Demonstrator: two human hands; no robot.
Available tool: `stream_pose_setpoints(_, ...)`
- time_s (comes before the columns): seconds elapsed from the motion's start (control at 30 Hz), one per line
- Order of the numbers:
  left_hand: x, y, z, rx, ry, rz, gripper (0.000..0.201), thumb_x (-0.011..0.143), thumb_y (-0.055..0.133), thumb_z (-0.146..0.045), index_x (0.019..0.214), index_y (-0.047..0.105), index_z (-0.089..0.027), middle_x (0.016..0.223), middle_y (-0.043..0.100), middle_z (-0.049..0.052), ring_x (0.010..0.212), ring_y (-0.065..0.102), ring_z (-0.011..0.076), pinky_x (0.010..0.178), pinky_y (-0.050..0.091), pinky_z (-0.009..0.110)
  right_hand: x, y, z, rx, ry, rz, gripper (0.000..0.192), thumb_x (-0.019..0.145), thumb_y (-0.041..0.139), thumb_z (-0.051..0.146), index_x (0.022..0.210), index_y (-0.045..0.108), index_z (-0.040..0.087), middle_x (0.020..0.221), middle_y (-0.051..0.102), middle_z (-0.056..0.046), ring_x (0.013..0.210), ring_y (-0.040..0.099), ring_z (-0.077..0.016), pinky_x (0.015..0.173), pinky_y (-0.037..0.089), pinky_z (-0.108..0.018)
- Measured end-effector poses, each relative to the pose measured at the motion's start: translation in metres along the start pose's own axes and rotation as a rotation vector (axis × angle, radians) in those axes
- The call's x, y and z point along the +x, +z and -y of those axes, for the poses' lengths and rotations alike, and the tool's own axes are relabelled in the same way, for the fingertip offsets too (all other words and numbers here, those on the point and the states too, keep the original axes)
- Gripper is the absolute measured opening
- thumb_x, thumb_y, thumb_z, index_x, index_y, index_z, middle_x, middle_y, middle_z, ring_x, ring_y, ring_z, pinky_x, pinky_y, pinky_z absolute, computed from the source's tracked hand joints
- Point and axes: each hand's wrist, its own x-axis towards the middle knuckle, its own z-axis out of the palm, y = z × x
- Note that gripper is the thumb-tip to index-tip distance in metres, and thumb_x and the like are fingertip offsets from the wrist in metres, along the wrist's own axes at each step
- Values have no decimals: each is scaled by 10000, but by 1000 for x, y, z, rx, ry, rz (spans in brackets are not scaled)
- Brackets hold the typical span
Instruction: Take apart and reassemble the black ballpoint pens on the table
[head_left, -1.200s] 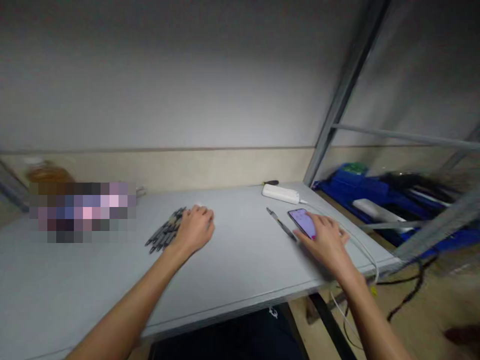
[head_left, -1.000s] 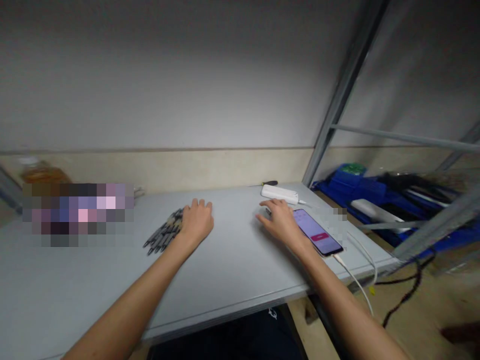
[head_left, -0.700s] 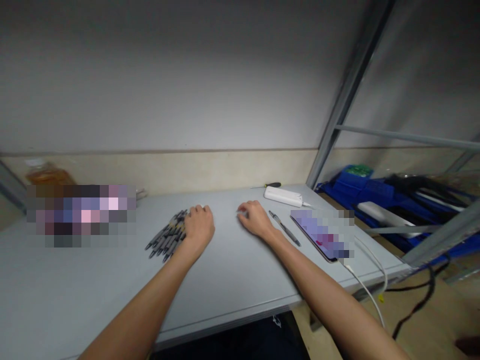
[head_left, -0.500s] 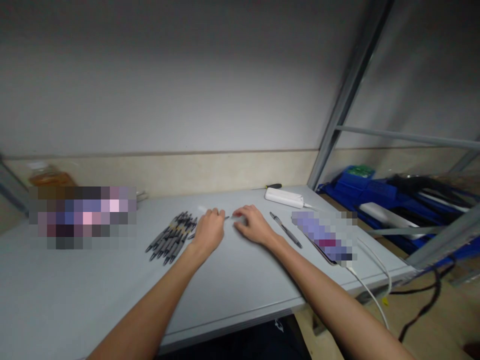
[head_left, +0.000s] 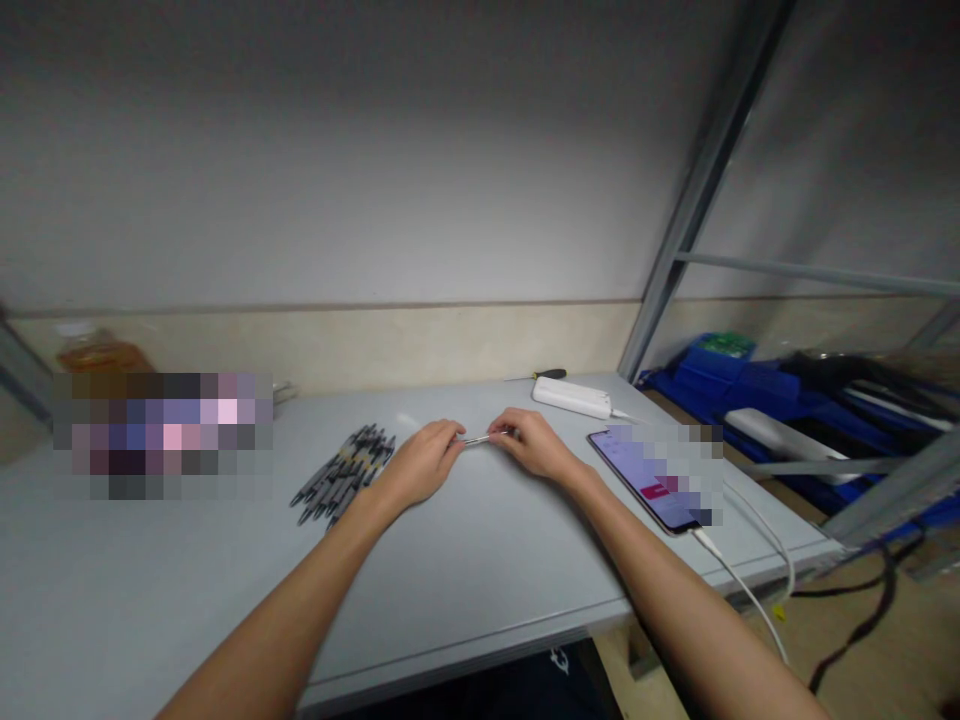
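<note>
A thin grey pen is held level just above the grey table, between my two hands. My left hand pinches its left end and my right hand grips its right end. A pile of several dark grey pens lies on the table just left of my left hand. A phone with a lit screen lies flat to the right of my right hand, with a white cable plugged into its near end.
A white power bank and a small screwdriver lie at the table's back right. A bottle of amber liquid stands far left. A metal rack upright rises right, blue bins beyond it.
My right hand left the phone and moved left to the middle of the table. My left hand came off the pen pile. Both hands now hold one pen between them.
</note>
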Motion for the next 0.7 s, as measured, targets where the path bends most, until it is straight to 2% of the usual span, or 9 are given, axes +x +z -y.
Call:
stream_pose_setpoints(0.13,-1,-14,8,44,-14,-37,251,918,351,-301,947,568,-178,906,622,68,883,566,197,820,440,337,-1,-6,3,120,81,-52,178,816,559,273,842,673,139,772,656,-53,651,533,-124,606,389,-230)
stream_pose_setpoints(0.23,-1,-18,8,57,1,-94,247,923,336,-288,912,557,-178,862,602,59,844,556,188,789,441,322,-2,-5,4,207,120,16,266,826,531,351,873,676,132,703,631,-29,594,490,-107,562,360,-218)
stream_pose_setpoints(0.37,-1,-21,0,75,-5,-103,256,930,301,-262,885,537,-173,838,578,56,826,539,181,771,433,310,-3,-4,5,270,156,146,367,827,502,433,832,684,114,570,519,13,530,418,-90,509,310,-205)
stream_pose_setpoints(0.47,-2,-23,-4,109,-10,-84,276,935,276,-271,888,529,-173,847,565,56,837,523,183,781,423,312,-3,-6,6,281,163,162,391,816,506,454,806,689,109,551,456,24,525,365,-85,488,272,-201)
stream_pose_setpoints(0.7,-3,-23,-6,131,-4,-81,298,934,268,-269,838,535,-178,799,556,52,798,501,182,747,402,304,-2,-11,11,315,155,181,394,808,513,456,796,692,105,561,430,21,545,327,-90,484,246,-203)
